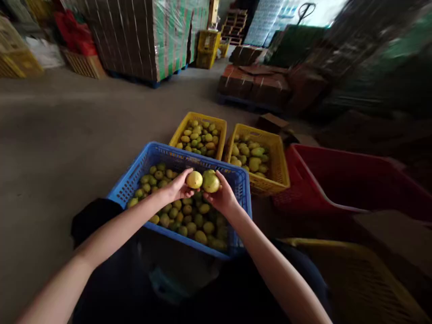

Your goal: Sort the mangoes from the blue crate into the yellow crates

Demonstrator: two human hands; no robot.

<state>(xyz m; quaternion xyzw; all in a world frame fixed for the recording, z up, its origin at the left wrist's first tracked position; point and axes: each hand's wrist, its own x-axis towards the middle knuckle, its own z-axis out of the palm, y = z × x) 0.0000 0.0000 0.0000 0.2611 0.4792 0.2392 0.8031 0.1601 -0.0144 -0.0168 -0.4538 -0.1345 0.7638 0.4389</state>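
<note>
Over a blue plastic crate [184, 152] full of yellow-green lemons [199, 237], both of my hands are raised close together. My left hand [178, 186] is closed around a yellow lemon [194, 180]. Beside it, my right hand [223, 196] grips a greener lemon [211, 183]. The two fruits nearly touch, and part of another green one shows just behind the right-hand lemon. My fingertips are partly hidden under the fruit. My forearms cross the near rim of the crate, which stands between my legs.
Two yellow crates of lemons, a left one [222, 130] and a right one [281, 162], stand beyond the blue crate. At right are a large red bin [303, 180] and a yellow crate [340, 246]. Wrapped pallet stacks [135, 40] and brown cartons [253, 83] stand farther back.
</note>
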